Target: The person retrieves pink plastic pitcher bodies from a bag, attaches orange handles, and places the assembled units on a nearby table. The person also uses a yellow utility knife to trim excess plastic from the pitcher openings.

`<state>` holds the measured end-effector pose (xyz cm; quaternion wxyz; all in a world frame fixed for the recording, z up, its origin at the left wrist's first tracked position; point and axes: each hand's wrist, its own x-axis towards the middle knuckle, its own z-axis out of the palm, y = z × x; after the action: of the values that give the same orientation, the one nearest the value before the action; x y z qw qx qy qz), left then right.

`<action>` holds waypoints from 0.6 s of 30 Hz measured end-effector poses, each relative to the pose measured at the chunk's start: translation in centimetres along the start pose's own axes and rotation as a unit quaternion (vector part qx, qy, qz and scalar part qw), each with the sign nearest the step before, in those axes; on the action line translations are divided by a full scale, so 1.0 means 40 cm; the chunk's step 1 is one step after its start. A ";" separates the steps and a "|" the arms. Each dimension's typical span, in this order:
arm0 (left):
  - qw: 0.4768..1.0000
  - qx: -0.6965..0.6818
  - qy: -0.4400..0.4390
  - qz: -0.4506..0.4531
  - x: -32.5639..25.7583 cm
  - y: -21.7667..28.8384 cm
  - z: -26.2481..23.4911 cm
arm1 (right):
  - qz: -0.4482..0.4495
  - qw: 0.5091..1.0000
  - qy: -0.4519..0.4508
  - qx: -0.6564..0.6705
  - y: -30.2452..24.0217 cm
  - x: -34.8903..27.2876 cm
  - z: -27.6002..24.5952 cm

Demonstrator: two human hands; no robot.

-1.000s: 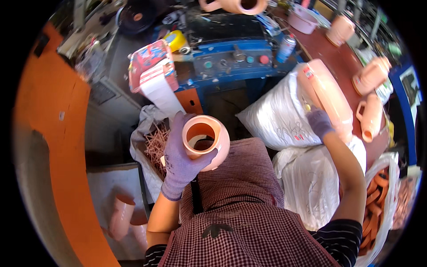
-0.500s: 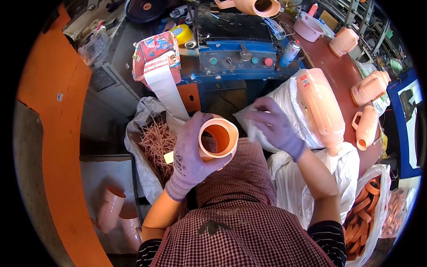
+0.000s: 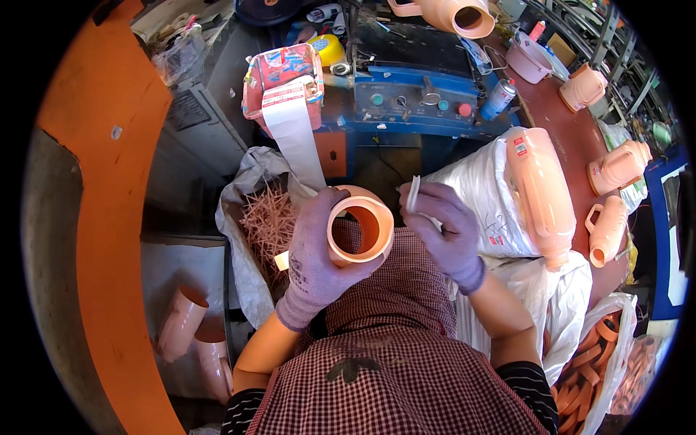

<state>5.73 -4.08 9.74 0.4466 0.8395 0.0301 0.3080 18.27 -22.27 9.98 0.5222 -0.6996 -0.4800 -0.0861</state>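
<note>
My left hand [image 3: 317, 243], in a purple knit glove, wraps round the side of a peach plastic jug shell [image 3: 382, 250], whose round mouth faces up toward me. A pale yellowish tab shows beside my left hand, below the fingers. To the right of the jug shell, apart from it, my right hand [image 3: 446, 228] is gloved in the same purple. Its thumb and fingers pinch a thin white strip [image 3: 414, 194] that stands up from the fingertips; its kind is unclear. My checked apron lies beneath both hands.
A pink basket [image 3: 315, 109] with a hanging label roll [image 3: 293, 138] stands by a blue control panel [image 3: 406, 98]. A sack of thin pink scraps [image 3: 268, 221] is at left. Finished-looking jug shells [image 3: 540, 196] lie at right, above a bag of orange rings [image 3: 591, 355].
My right hand has come in closer to the jug shell, and the white strip in it now shows clearly. My left hand keeps its hold. The whole view has shifted slightly.
</note>
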 end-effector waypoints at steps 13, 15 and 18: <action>0.993 0.049 -0.043 0.094 -0.034 0.028 0.077 | -0.078 0.953 -0.239 -0.168 -0.107 0.006 -0.018; 0.992 0.067 -0.041 0.097 -0.036 0.034 0.079 | -0.072 0.953 -0.235 -0.178 -0.113 0.010 -0.019; 0.991 0.080 -0.045 0.095 -0.028 0.040 0.079 | -0.101 0.945 -0.233 -0.205 -0.098 0.008 -0.016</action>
<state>6.17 -7.70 9.11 0.3473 0.8848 -0.0453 0.3074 15.70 -22.64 12.99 0.2297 -0.7403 -0.6280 -0.0695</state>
